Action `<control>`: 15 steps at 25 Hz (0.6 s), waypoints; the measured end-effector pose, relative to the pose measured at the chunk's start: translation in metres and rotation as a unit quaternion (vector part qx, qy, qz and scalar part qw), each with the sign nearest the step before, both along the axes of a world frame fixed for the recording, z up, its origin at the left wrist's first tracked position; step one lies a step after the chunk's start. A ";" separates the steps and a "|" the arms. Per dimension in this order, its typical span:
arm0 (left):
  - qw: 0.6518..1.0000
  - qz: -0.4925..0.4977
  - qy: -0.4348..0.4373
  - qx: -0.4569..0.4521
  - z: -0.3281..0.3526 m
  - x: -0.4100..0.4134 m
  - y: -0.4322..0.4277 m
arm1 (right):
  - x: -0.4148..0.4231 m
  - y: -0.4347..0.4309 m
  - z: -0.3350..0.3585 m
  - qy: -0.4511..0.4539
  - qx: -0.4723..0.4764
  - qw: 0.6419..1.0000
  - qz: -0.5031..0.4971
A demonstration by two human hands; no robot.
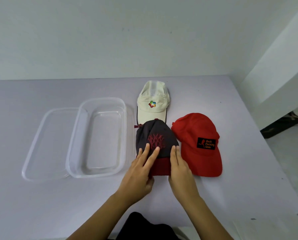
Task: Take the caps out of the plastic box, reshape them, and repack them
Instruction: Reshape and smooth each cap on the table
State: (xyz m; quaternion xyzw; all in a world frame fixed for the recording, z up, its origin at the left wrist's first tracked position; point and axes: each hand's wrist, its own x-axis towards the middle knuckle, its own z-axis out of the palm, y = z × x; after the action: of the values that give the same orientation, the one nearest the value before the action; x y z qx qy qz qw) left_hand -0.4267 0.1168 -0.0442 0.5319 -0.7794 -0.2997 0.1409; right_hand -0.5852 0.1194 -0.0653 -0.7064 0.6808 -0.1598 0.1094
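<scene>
Three caps lie on the table to the right of a clear plastic box [72, 146]. A cream cap [151, 110] with a coloured logo sits farthest back. In front of it lies a dark grey cap [156, 134] with a maroon brim and red stitching, overlapping the cream brim. A red cap [196, 135] with a black patch lies to its right. My left hand [141, 170] rests flat on the grey cap's front, fingers spread, thumb under the brim's edge. My right hand [178, 167] presses its right side, fingers straight and together. The box holds nothing.
The box's clear lid [39, 144] lies flat beside the box on its left, partly under it. The table's right edge [274, 153] runs diagonally, with floor and a dark object beyond it. A white wall stands behind the table. Something black shows at the bottom edge.
</scene>
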 end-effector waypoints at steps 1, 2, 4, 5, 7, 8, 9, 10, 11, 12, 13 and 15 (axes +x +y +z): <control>0.999 0.023 -0.020 -0.045 -0.002 -0.003 -0.002 | 0.004 0.001 0.005 0.006 -0.020 1.000 0.013; 0.995 0.049 -0.011 -0.087 -0.004 -0.005 -0.004 | 0.005 0.000 0.010 0.000 -0.043 0.999 0.018; 0.989 0.055 0.009 -0.134 -0.005 -0.004 -0.004 | -0.003 -0.004 0.020 -0.031 -0.072 0.997 0.010; 0.987 0.043 0.016 -0.154 -0.006 -0.001 -0.003 | -0.007 -0.007 0.025 -0.041 -0.082 0.996 0.007; 0.981 0.026 0.031 -0.188 -0.001 0.005 -0.002 | -0.013 -0.012 0.033 -0.041 -0.096 0.994 0.021; 0.977 0.029 0.051 -0.203 0.001 0.007 -0.001 | -0.012 -0.014 0.036 -0.046 -0.102 0.993 0.035; 0.972 0.036 0.077 -0.220 0.003 0.006 -0.001 | -0.010 -0.014 0.039 -0.064 -0.104 0.991 0.047; 0.965 0.043 0.103 -0.237 0.003 0.005 -0.001 | -0.007 -0.014 0.043 -0.086 -0.106 0.989 0.056; 0.958 0.046 0.127 -0.251 0.002 0.005 -0.001 | -0.004 -0.013 0.046 -0.109 -0.107 0.986 0.060; 0.953 0.049 0.149 -0.260 0.000 0.004 -0.001 | -0.001 -0.012 0.049 -0.130 -0.108 0.984 0.063; 0.948 0.049 0.168 -0.264 -0.003 0.004 -0.001 | 0.002 -0.010 0.051 -0.148 -0.106 0.981 0.063; 0.942 0.048 0.193 -0.269 -0.005 0.003 -0.001 | 0.007 -0.006 0.055 -0.183 -0.100 0.976 0.063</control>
State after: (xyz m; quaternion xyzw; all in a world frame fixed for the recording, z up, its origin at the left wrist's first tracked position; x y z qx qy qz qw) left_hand -0.4235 0.1155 -0.0495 0.4430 -0.7620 -0.1684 0.4412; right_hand -0.5785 0.1129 -0.0102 -0.7140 0.5841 -0.3463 0.1707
